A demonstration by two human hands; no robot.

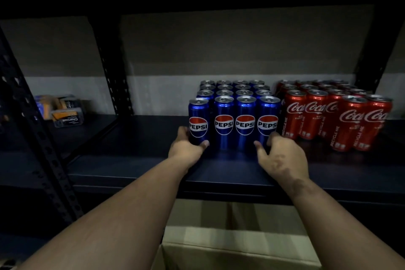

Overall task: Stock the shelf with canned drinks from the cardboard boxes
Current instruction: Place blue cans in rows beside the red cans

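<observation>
Several blue Pepsi cans stand in tidy rows on the dark shelf, with several red Coca-Cola cans packed to their right. My left hand grips the bottom of the front-left Pepsi can, thumb across its front. My right hand curls round the base of the front-right Pepsi can, fingers behind it, thumb near its front. An open cardboard box sits below the shelf, between my forearms.
Black perforated uprights frame the bay. Orange and black packs lie on the neighbouring shelf at the left. The shelf has bare room left of the Pepsi cans and in front of both groups.
</observation>
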